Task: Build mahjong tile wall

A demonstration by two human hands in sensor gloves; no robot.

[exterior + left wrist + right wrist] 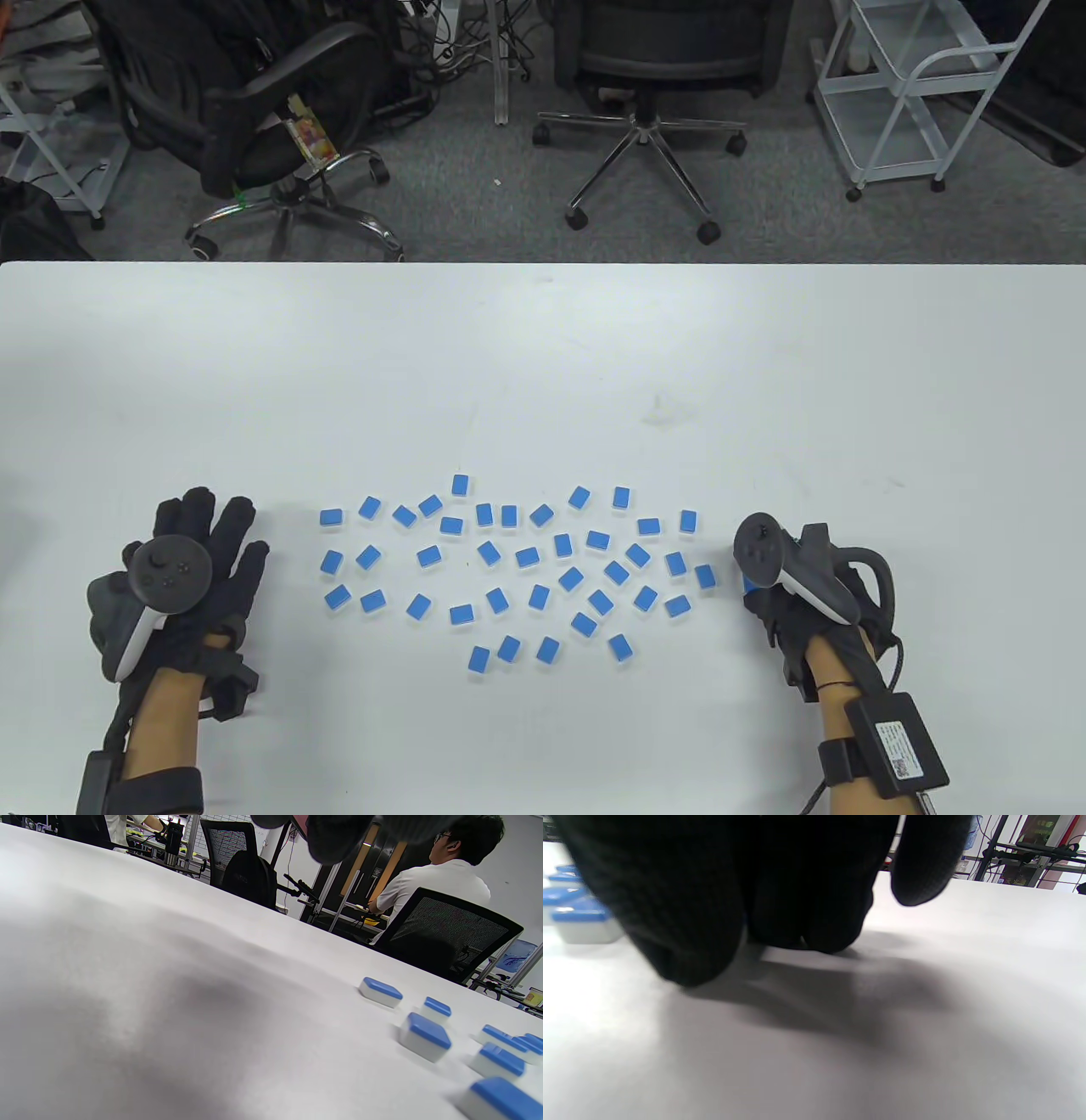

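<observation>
Several blue-backed mahjong tiles (pixel 526 558) lie scattered face down, singly, in the near middle of the white table (pixel 543 356). My left hand (pixel 212 531) rests flat with its fingers spread, left of the scatter and touching no tile. Its fingertips (pixel 339 832) hang above the table, with the nearest tiles (pixel 425 1035) off to the right. My right hand (pixel 759 594) is at the right end of the scatter, fingers (pixel 806 899) curled down onto the table. It grips one tile (pixel 747 585), and only a blue sliver of that tile shows.
Two office chairs (pixel 653 76) and a white cart (pixel 916 93) stand on the floor beyond the table's far edge. Bare table lies behind the tiles and on both sides. A seated person (pixel 441 887) shows in the left wrist view.
</observation>
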